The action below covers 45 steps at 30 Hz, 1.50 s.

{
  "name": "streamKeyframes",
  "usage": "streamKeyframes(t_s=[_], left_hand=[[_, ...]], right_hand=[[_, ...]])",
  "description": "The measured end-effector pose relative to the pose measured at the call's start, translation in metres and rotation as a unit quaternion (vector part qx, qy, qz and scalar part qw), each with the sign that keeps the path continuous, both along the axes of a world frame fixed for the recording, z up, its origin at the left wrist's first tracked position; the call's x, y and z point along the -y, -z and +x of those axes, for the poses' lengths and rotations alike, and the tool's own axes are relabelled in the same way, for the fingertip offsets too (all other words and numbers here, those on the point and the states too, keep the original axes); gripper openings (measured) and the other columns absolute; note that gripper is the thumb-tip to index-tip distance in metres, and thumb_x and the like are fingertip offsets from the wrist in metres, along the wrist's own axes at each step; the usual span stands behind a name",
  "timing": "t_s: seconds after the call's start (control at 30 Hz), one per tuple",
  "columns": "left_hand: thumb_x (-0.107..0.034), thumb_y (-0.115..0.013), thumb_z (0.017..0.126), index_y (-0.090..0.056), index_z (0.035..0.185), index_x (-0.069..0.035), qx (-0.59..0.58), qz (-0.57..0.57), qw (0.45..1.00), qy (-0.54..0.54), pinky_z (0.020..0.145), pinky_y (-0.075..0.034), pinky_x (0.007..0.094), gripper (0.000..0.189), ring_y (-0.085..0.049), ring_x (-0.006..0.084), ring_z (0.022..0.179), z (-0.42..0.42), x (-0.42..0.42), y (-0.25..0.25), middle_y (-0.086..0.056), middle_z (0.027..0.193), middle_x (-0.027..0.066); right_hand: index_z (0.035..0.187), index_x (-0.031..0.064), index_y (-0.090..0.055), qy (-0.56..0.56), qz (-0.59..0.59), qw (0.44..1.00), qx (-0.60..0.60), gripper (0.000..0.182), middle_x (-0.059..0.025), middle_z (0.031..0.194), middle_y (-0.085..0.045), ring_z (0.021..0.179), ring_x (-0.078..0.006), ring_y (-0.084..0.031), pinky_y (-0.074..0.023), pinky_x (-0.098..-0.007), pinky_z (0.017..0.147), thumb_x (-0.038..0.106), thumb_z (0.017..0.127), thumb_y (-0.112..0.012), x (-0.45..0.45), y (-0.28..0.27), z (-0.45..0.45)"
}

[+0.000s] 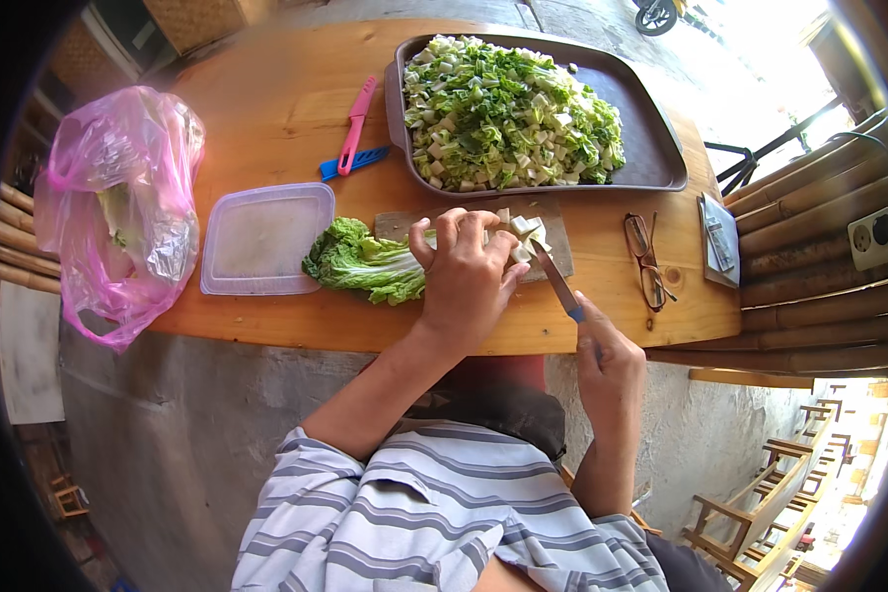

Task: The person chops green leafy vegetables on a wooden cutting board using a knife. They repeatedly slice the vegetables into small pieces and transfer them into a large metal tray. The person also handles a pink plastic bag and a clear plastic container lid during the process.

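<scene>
My left hand [465, 270] presses down on a head of leafy cabbage [374, 263], whose green leaves stick out to the left of my wrist. Under it lies a wooden cutting board [559, 248], partly covered by my hand. White cut pieces of cabbage stem [527, 228] are gathered at my left fingertips. In my right hand [608, 351] is a knife [555, 280] with a blue handle, its blade tip among those pieces. A large dark tray [655, 133] beyond the board carries a heap of chopped cabbage [507, 111].
On the wooden table [266, 140], a pink knife [357, 122] rests partly over a blue knife sheath [355, 163]. A translucent plastic lid [266, 240] sits left of the cabbage, near a pink plastic bag [122, 214]. Eyeglasses [645, 263] and a notepad [719, 240] lie at right.
</scene>
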<state>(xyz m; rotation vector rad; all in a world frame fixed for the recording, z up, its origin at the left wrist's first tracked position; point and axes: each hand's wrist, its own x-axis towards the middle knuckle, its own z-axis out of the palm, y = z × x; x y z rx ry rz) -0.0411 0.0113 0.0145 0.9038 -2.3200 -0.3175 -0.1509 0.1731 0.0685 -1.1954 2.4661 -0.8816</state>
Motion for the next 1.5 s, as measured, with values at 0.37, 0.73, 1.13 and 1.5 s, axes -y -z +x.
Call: streamKeyframes(t_s=[0.37,0.73,1.13,1.5], left_hand=[[-0.027,-0.081,0.077,-0.073,0.093,-0.017,0.006,0.001,0.998,0.056,0.108,-0.019,0.0572,0.021,-0.04,0.0293,0.128,0.007,0.013,-0.004,-0.055,0.131,0.006],[-0.026,-0.085,0.07,-0.068,0.086,-0.018,0.003,0.013,0.999,0.035,0.107,-0.019,0.0563,0.024,-0.04,0.0296,0.129,0.01,0.003,0.0,-0.055,0.132,0.0048],[-0.025,-0.082,0.072,-0.068,0.088,-0.018,-0.002,0.012,1.0,0.028,0.108,-0.018,0.0567,0.023,-0.04,0.0299,0.129,0.009,0.002,0.002,-0.054,0.133,0.0064],[-0.025,-0.078,0.08,-0.072,0.106,-0.014,-0.008,-0.021,1.0,-0.002,0.108,-0.02,0.0571,0.029,-0.039,0.0301,0.13,-0.003,0.003,0.002,-0.053,0.134,0.0088]], right_hand=[[0.128,0.0144,-0.069,0.009,-0.036,0.999,-0.006,0.032,-0.0178,0.088,-0.071,0.071,-0.0248,-0.07,-0.0536,-0.0344,0.066,0.011,0.096,-0.063,-0.004,0.006,-0.004],[0.132,0.0166,-0.066,-0.057,-0.025,0.988,-0.14,0.043,-0.0108,0.082,-0.069,0.068,-0.026,-0.069,-0.0551,-0.0385,0.061,0.007,0.09,-0.066,-0.006,0.017,0.011],[0.132,0.0138,-0.065,-0.06,0.023,0.981,-0.182,0.04,-0.0112,0.069,-0.063,0.056,-0.0275,-0.064,-0.0513,-0.0394,0.054,0.008,0.093,-0.062,0.007,0.024,0.014],[0.125,0.0043,-0.07,0.049,-0.094,0.971,0.215,0.029,0.0058,0.066,-0.048,0.062,-0.0025,-0.04,-0.036,-0.0228,0.054,0.006,0.097,-0.06,-0.012,0.017,-0.022]])
